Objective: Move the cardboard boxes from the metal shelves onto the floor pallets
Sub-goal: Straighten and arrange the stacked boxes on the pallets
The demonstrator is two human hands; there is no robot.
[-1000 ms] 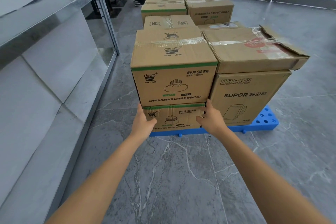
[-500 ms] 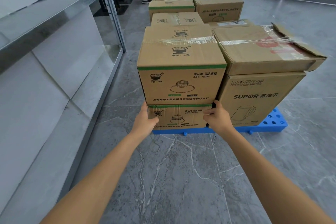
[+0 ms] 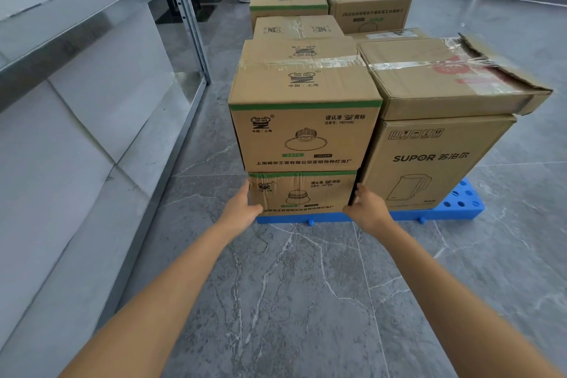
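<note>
The lower lamp box (image 3: 302, 192) sits at the front-left corner of the blue pallet (image 3: 460, 202), under a larger lamp box (image 3: 303, 135). The left hand (image 3: 242, 209) clasps its left edge. The right hand (image 3: 366, 209) clasps its right edge, fingers tucked beside the SUPOR box (image 3: 435, 163).

The upper lamp box (image 3: 303, 135) sits on the lower lamp box (image 3: 302, 193) on the pallet (image 3: 460, 205). The kettle box (image 3: 435, 163) stands just right of them.

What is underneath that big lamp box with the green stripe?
A smaller lamp box, held at its sides by the left hand and right hand, on the blue pallet. Its top is covered.
</note>
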